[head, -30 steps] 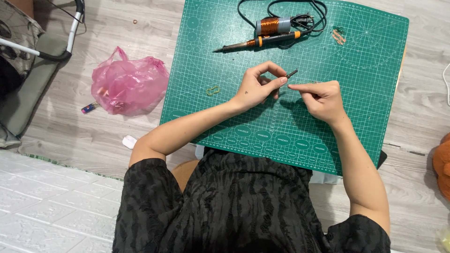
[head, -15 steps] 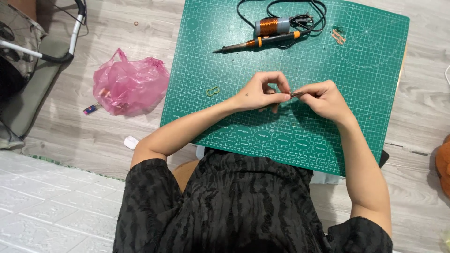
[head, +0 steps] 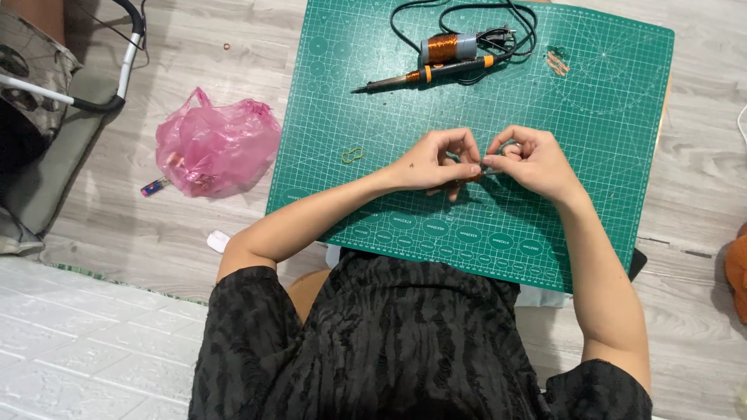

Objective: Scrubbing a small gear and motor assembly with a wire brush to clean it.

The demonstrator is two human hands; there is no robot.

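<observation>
Head view: a small thin piece (head: 476, 176), too small to identify, is pinched between the closed fingertips of the left hand (head: 436, 162) and right hand (head: 531, 159), above the green cutting mat (head: 389, 117). A soldering iron (head: 424, 75) is seen farther back.

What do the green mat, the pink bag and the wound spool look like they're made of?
Mat: likely matte vinyl or rubbery plastic, lying flat with a printed grid. Bag: thin plastic film, crinkled, glossy and see-through. Spool: looks like bare copper wire, with an orange metallic sheen and fine windings; its core is hidden.
</observation>
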